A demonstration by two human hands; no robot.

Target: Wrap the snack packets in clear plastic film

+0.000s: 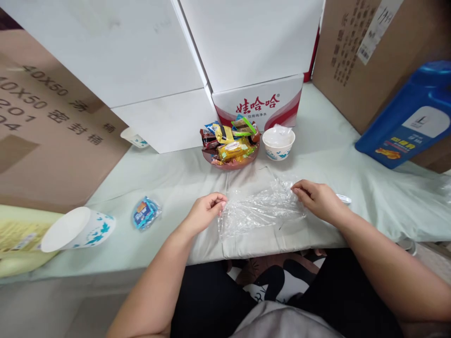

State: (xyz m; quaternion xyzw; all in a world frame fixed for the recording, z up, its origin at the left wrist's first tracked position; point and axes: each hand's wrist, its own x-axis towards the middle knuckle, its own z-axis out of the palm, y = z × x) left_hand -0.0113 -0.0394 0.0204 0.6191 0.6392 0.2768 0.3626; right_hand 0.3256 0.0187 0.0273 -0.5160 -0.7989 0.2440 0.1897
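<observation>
At the centre of the frame, crinkled clear plastic film (259, 212) lies over the pale green cloth-covered tabletop (380, 199), one end pinched by the left hand (206, 211), thumb and fingers nearly closed, the other likewise by the right hand (320, 199), seemingly to keep it spread. Beyond, a translucent pink bowl (235, 165) keeps colourful wrapped snacks (233, 149) together.

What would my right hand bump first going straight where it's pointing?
The plastic, which lies at the fingers of your right hand and spreads ahead. Beyond it, perhaps the bowl, though depth is unclear.
</observation>
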